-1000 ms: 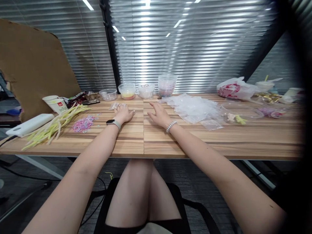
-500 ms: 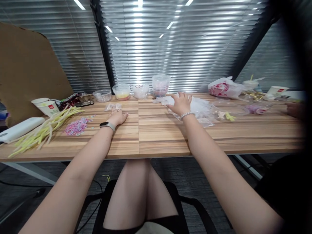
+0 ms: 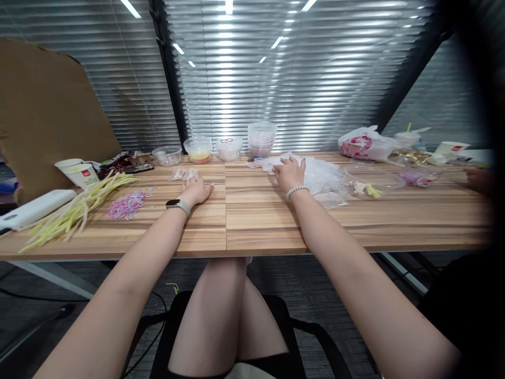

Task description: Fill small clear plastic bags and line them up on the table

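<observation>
My left hand (image 3: pixel 197 190) rests on the wooden table (image 3: pixel 260 226) with its fingers apart, just in front of some small clear packets (image 3: pixel 183 174). Nothing shows in its grip. My right hand (image 3: pixel 290 173) is spread over the left edge of a pile of clear plastic bags (image 3: pixel 321 176), fingers stretched out; whether the fingertips press on the bags I cannot tell. To the left of my left hand lies a heap of small pink and purple links (image 3: pixel 126 204). Beyond it is a bundle of yellow and cream fuzzy stems (image 3: pixel 81 210).
Along the back stand a stack of clear tubs (image 3: pixel 262 139) and several clear bowls, one bowl (image 3: pixel 198 150) with yellow contents. Paper cups (image 3: pixel 82 175) and a white device (image 3: pixel 39 209) are at left. A plastic bag (image 3: pixel 366 143) and another person's hand (image 3: pixel 477 179) are at right.
My right hand has shifted slightly left and toward me over the bags. My left hand has slid a little away from the small packets. The view has tilted slightly.
</observation>
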{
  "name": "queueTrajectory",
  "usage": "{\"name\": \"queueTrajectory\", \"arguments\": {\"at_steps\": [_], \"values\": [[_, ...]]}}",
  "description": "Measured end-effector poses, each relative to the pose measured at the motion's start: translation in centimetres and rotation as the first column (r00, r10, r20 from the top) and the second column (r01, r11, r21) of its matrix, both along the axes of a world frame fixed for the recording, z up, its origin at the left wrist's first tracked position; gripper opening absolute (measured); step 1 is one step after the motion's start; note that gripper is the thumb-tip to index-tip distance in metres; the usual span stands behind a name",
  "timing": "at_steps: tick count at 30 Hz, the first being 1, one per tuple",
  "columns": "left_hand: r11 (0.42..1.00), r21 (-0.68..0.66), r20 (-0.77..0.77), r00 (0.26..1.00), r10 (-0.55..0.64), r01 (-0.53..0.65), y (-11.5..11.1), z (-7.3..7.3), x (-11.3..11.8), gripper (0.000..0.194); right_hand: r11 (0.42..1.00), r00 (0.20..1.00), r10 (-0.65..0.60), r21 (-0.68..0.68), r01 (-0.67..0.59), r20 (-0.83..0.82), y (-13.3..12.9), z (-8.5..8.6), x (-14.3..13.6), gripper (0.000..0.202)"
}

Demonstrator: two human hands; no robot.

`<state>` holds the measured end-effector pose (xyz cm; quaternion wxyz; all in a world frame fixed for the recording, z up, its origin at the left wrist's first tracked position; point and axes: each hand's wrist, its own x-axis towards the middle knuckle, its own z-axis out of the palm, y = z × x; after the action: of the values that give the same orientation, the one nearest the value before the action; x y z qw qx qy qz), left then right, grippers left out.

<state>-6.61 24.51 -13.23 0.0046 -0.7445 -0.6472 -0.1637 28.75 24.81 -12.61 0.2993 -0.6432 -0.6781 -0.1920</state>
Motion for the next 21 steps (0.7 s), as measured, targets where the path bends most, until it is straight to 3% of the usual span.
{"name": "queueTrajectory", "arguments": {"at_steps": [2, 4, 5, 7, 9, 10, 12, 14, 21], "values": [[0.998, 0.049, 0.033, 0.999, -0.030, 0.028, -0.5, 0.4, 1.1, 0.082, 0.993, 0.995, 0.058, 0.111, -0.050, -0.077, -0.6, 1.3, -1.2, 0.035], [0.993, 0.098, 0.065, 0.995, -0.071, 0.064, -1.2, 1.0, 2.6, 0.075, 0.973, 0.941, 0.193, 0.181, -0.146, -0.277, -0.9, 2.3, -3.0, 0.039], [0.987, 0.129, 0.087, 0.990, -0.107, 0.095, -1.6, 1.2, 3.4, 0.071, 0.954, 0.857, 0.286, 0.207, -0.215, -0.429, -1.1, 2.5, -4.0, 0.040], [0.958, 0.225, 0.157, 0.963, -0.217, 0.179, -2.6, 1.6, 4.9, 0.066, 0.901, 0.560, 0.410, 0.225, -0.370, -0.720, -1.4, 2.4, -6.5, 0.041], [0.917, 0.320, 0.228, 0.920, -0.319, 0.238, -3.5, 1.8, 6.2, 0.065, 0.827, 0.253, 0.405, 0.234, -0.512, -0.878, -2.0, 1.9, -8.8, 0.041], [0.903, 0.348, 0.254, 0.902, -0.348, 0.251, -3.9, 1.9, 6.6, 0.065, 0.788, 0.159, 0.385, 0.234, -0.570, -0.909, -2.4, 1.6, -9.9, 0.041], [0.895, 0.368, 0.278, 0.888, -0.367, 0.254, -4.4, 2.0, 7.2, 0.065, 0.741, 0.101, 0.364, 0.222, -0.634, -0.926, -3.2, 1.1, -11.4, 0.041], [0.890, 0.371, 0.285, 0.880, -0.380, 0.264, -4.7, 2.1, 7.3, 0.064, 0.714, 0.100, 0.356, 0.201, -0.670, -0.929, -4.0, 0.9, -12.2, 0.040], [0.863, 0.398, 0.320, 0.834, -0.449, 0.312, -4.2, 1.9, 6.9, 0.071, 0.620, -0.011, 0.243, 0.163, -0.767, -0.970, -5.1, 1.8, -12.1, 0.045]]}}
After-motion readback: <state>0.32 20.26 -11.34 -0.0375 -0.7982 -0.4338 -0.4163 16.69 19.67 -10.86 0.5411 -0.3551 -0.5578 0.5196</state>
